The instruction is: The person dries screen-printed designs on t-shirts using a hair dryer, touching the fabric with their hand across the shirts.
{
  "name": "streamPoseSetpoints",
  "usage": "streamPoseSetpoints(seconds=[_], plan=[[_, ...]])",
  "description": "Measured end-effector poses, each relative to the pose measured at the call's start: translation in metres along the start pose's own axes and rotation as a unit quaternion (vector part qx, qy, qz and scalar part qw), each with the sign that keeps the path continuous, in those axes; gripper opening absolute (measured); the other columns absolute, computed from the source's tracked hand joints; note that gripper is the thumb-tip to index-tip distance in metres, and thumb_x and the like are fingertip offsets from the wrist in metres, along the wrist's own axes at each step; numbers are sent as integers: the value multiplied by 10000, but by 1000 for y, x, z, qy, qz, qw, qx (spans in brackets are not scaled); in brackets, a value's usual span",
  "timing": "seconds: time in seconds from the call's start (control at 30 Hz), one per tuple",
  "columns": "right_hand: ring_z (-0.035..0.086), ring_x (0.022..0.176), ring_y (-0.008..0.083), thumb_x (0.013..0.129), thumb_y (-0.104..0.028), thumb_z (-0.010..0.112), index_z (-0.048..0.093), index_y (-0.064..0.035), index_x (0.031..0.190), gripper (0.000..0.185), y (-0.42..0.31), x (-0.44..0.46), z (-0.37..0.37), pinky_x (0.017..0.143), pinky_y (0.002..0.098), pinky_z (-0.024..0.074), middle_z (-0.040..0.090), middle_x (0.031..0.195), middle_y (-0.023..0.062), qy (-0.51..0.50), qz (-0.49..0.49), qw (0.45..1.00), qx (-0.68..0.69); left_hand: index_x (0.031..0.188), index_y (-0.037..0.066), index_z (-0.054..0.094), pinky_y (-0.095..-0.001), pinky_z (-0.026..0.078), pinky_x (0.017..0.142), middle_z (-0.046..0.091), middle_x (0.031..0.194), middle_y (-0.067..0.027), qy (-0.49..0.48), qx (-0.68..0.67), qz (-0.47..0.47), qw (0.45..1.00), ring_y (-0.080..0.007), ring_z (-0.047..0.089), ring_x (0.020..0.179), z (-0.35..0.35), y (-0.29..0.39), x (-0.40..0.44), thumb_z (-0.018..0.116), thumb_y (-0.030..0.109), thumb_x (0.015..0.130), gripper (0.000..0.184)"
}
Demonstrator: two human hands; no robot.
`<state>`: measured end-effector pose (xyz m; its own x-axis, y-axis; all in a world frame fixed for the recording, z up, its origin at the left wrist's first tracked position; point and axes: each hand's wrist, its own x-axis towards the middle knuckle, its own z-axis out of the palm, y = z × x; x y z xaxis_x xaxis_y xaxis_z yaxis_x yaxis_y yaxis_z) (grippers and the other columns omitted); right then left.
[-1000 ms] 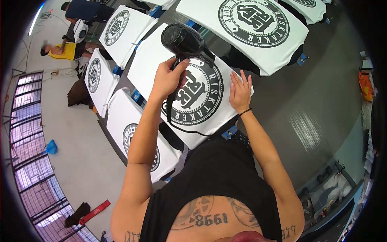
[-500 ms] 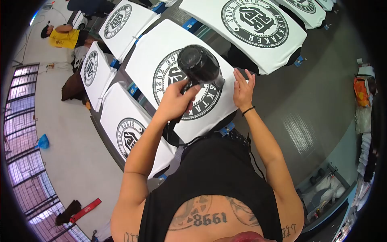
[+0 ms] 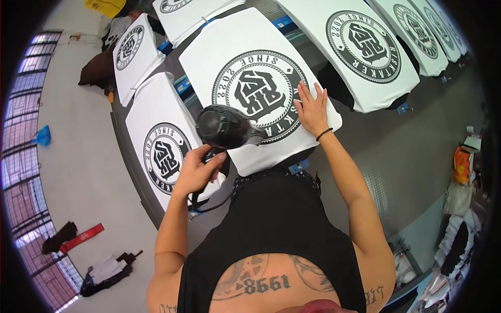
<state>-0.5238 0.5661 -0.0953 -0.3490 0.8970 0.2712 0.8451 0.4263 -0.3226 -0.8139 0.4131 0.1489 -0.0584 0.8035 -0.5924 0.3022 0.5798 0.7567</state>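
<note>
In the middle of the head view, we see a white shirt (image 3: 219, 57) spread flat, with a round black print (image 3: 261, 94) on it. The left hand (image 3: 194, 171) is closed around the handle of a black hair dryer (image 3: 223, 127), and the body of this dryer lies just ahead of the fingers. The dryer is above the lower left part of the print and hides some of its ring; its narrow end is turned to the right, to the side of the right hand (image 3: 313, 110). How high it is over the cloth, we cannot tell. The right hand is open, palm down, the fingers long and a little spread, and it holds nothing. It lies at the right edge of the print and seems to touch the shirt, well apart from the dryer. On its wrist we see a dark bracelet (image 3: 324, 134). A black cord (image 3: 216, 207) curves below the left hand. Beside this shirt we find another printed shirt (image 3: 151, 107) at the left, and one more printed shirt (image 3: 360, 99) at the right.
</note>
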Motion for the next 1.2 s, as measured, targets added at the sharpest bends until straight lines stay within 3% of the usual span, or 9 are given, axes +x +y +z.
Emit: streamPoseSetpoints(seconds=[0.27, 0.47, 0.83, 1.2], plan=[[209, 1468, 434, 995, -425, 522, 397, -79, 1519, 640, 3, 27, 12, 1174, 657, 122, 342, 1610, 30, -9, -31, 998, -48, 1052, -41, 633, -238, 434, 439, 562, 627, -3, 176, 34, 19, 984, -73, 536, 480, -51, -14, 7, 671, 253, 961, 311], [139, 1512, 418, 1008, -483, 477, 388, -79, 1527, 664, -1, 30, 14, 1173, 675, 55, 330, 1620, 30, -52, -21, 995, -79, 914, -7, 604, -261, 447, 444, 569, 652, -19, 186, -39, 36, 981, -92, 543, 496, -68, -12, 60, 671, 281, 964, 300], [125, 1516, 418, 1009, -473, 477, 402, -67, 1518, 656, -8, 32, 16, 1171, 684, 31, 321, 1622, 34, -44, 4, 997, -58, 941, 13, 602, -258, 457, 444, 583, 695, -13, 161, -56, 71, 983, -87, 553, 511, -86, 31, 132, 671, 309, 963, 305], [104, 1518, 436, 999, -478, 491, 393, -50, 1518, 679, -15, 30, 19, 1164, 700, 21, 300, 1632, 34, -40, 44, 997, -51, 877, -1, 615, -262, 462, 450, 576, 662, -20, 113, -68, 110, 985, -88, 547, 502, -56, 78, 182, 671, 292, 962, 310]])
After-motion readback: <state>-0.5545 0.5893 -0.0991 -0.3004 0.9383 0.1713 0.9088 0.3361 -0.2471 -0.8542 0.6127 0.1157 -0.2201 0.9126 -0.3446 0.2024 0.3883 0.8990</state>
